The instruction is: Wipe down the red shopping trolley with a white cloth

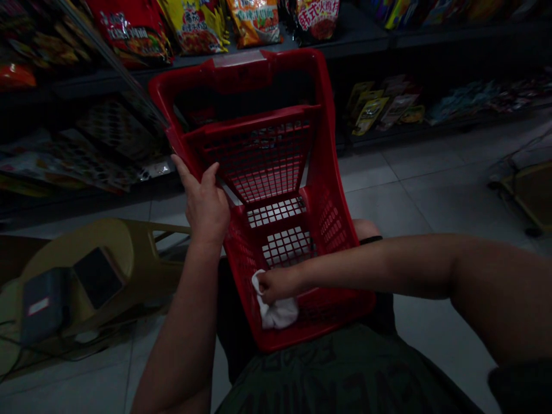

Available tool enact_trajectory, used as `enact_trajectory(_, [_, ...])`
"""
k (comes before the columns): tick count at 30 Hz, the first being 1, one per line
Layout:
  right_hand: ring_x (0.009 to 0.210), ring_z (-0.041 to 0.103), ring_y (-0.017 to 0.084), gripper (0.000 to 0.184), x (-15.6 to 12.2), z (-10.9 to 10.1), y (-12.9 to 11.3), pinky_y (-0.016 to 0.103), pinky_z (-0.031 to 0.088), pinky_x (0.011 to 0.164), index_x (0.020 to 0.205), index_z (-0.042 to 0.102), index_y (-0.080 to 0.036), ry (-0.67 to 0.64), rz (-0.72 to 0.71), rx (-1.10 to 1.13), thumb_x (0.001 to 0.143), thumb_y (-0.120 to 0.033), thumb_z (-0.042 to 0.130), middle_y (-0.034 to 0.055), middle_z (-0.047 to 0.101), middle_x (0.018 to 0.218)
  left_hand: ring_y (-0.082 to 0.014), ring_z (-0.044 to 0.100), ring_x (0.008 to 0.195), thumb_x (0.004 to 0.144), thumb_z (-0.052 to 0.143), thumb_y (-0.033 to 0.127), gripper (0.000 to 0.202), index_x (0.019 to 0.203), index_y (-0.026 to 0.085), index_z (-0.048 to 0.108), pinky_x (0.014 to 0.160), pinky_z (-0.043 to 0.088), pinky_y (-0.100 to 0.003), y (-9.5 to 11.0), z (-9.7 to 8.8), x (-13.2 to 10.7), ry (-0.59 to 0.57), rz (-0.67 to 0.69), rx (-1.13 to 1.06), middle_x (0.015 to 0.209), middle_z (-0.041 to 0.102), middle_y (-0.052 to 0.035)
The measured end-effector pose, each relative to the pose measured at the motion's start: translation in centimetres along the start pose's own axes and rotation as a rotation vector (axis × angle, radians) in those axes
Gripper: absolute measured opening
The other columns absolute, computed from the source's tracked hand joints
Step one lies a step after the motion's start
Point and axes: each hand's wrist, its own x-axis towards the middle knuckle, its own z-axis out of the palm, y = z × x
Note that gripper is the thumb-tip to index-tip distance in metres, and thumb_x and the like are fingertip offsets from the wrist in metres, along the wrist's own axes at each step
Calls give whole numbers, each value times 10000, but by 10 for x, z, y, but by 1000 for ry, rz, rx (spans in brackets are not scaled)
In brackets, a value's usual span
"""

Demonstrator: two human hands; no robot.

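Observation:
A red plastic shopping basket (345, 201) with lattice walls leans back over my lap, its far end near the shelf. My left hand (207, 207) grips its left rim, thumb over the edge and index finger pointing up along the outside. Inside the near end, my right hand (278, 284) is closed around a white cloth (280, 313), pressed toward the left inner wall. Part of the cloth hangs below the fist. A hinged red grid panel (263, 152) spans the far part of the basket.
Snack packets (254, 23) line the dark shelf (357, 31) ahead, with more bags (366, 112) on the bottom level. To my left stands a yellowish stool (121, 241) bearing a phone (98, 277) and a dark case (45, 305) with cables. A wheeled item (528, 195) sits at right.

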Motion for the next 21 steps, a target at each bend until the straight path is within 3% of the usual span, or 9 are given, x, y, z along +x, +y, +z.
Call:
enact_trajectory(2, [614,467,86,155,-4,-3,-6,184,326,547,775,540,-178,37,-36,62,715,-126,673,-69,507,669,-314,117,1525,887,509,142,464,1333,260,546,1242,225,-507,-1,0,0,5,2,2,1675,-15,30])
enact_trajectory(6, [663,461,79,149,-4,-19,-23,171,341,585,867,540,-183,372,-147,276,768,-81,585,-68,515,744,-313,95,1528,882,525,162,451,1322,258,556,1249,207,-496,-3,1,1,7,1,-9,1675,7,42])
enact_trajectory(8, [639,453,76,182,-9,-14,-23,171,339,572,889,529,-191,359,-149,312,760,-72,574,-73,500,737,-312,100,1527,886,515,157,439,1309,260,564,1253,196,-488,-2,2,2,11,-5,-11,1675,-4,50])
enact_trajectory(12, [598,434,77,207,-27,8,-14,174,312,528,819,506,-197,60,-85,195,709,-87,642,-83,467,680,-291,126,1526,884,499,133,442,1302,258,564,1254,197,-457,0,1,0,20,-20,-22,1674,17,54])
enact_trajectory(14, [630,449,81,219,-29,7,-15,171,323,544,763,497,-189,16,-94,148,682,-65,659,-74,473,686,-293,144,1523,883,502,131,441,1302,254,564,1250,206,-457,1,0,-1,16,-33,-22,1675,1,49])
enact_trajectory(19, [674,479,81,199,-18,-9,-26,162,370,601,921,514,-201,426,-206,378,780,-64,547,-65,506,756,-306,174,1516,891,521,178,428,1312,246,560,1241,220,-472,0,1,-2,6,-31,-15,1675,-55,38])
enact_trajectory(21, [643,467,79,218,-19,-3,-23,165,367,586,956,518,-208,391,-199,361,784,-79,555,-71,503,741,-303,158,1520,892,535,207,432,1322,245,554,1246,205,-470,0,1,-2,7,-27,-20,1676,-49,36])
